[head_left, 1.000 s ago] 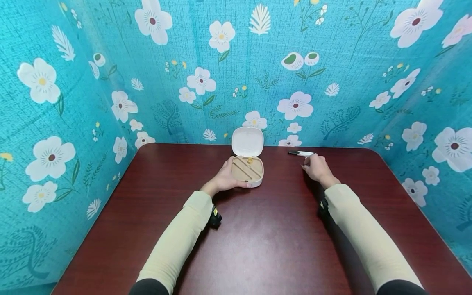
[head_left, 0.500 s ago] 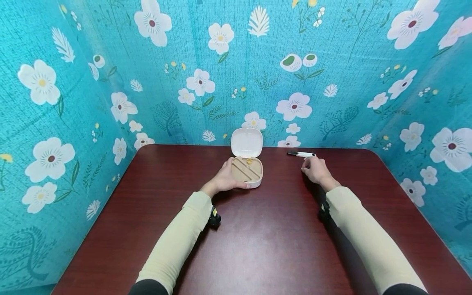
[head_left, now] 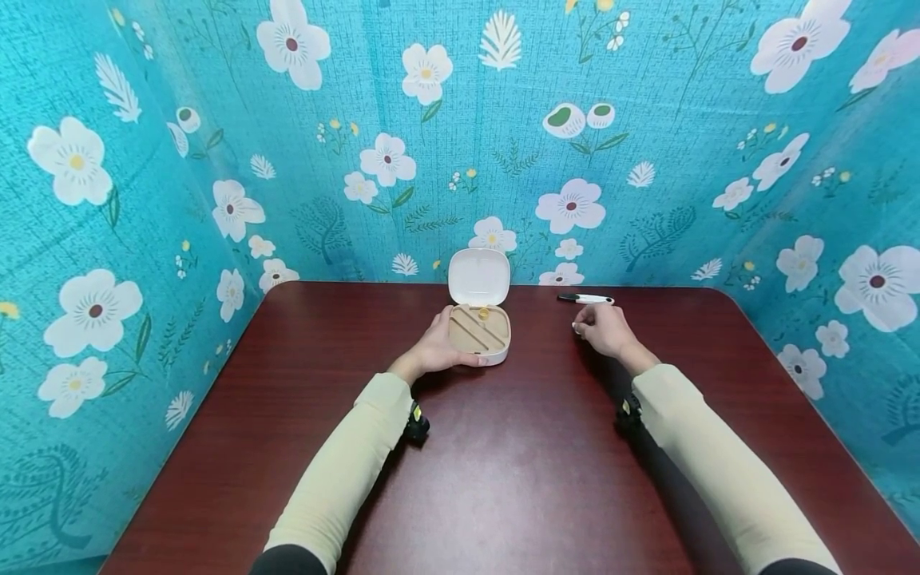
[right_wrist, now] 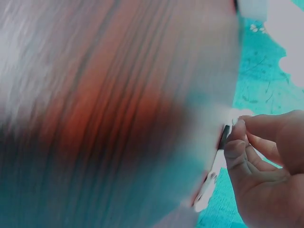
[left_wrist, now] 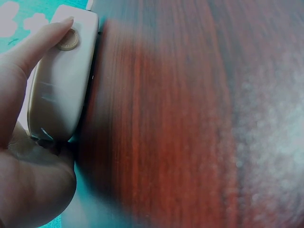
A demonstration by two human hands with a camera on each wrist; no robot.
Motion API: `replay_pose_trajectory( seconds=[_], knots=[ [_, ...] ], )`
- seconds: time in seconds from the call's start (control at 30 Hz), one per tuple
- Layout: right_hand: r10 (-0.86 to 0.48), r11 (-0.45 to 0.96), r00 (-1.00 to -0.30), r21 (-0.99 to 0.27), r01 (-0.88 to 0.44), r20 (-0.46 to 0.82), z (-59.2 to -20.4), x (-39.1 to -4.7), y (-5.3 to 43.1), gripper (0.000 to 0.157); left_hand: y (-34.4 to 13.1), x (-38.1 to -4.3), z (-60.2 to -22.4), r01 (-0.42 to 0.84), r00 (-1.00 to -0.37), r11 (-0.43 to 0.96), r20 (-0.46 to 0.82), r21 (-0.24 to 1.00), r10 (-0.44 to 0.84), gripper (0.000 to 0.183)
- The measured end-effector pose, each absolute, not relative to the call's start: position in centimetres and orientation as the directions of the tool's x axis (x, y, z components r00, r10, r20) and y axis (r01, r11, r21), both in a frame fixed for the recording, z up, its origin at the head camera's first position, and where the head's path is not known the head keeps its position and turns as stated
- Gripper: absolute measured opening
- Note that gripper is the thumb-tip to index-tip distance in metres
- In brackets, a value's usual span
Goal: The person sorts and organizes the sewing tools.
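Note:
A small white jewelry box [head_left: 498,358] stands near the far edge with its lid [head_left: 478,276] raised. Its beige insert [head_left: 469,339] has slanted slots, and a gold-coloured ring [head_left: 484,314] sits at the back of it. My left hand [head_left: 434,347] holds the box from the left side, thumb along the front next to the round tan button [left_wrist: 69,40]. To the right of the box, thumb and fingertips of my right hand [head_left: 607,329] pinch a tiny silvery thing [right_wrist: 233,122], mostly hidden; I cannot tell its kind.
A black-and-white marker pen [head_left: 585,299] lies just beyond the right hand, near the far edge of the dark red table [head_left: 503,463]. Blue flowered cloth [head_left: 345,120] hangs behind and along both sides.
My right hand has come up from the tabletop and moved slightly left, with the tiny silvery thing now showing at its fingertips. The left hand and box stay put.

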State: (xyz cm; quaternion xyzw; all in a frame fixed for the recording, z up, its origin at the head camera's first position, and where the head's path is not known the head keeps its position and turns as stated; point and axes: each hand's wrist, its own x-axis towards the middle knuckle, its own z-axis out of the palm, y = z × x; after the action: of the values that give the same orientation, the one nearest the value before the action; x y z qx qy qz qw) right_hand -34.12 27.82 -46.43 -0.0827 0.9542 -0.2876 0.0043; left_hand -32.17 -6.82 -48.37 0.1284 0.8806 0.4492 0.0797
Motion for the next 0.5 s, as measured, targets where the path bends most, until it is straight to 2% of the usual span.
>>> replay_pose_trajectory(
  seconds=[0.5],
  knots=[
    [-0.235, 0.734, -0.969, -0.638, -0.231, 0.081, -45.2, -33.5, 24.6, 0.011, -6.9, -32.2, -48.5, 0.164, -0.954, 0.56, -0.015, 0.812, 0.3, 0.112]
  ],
)
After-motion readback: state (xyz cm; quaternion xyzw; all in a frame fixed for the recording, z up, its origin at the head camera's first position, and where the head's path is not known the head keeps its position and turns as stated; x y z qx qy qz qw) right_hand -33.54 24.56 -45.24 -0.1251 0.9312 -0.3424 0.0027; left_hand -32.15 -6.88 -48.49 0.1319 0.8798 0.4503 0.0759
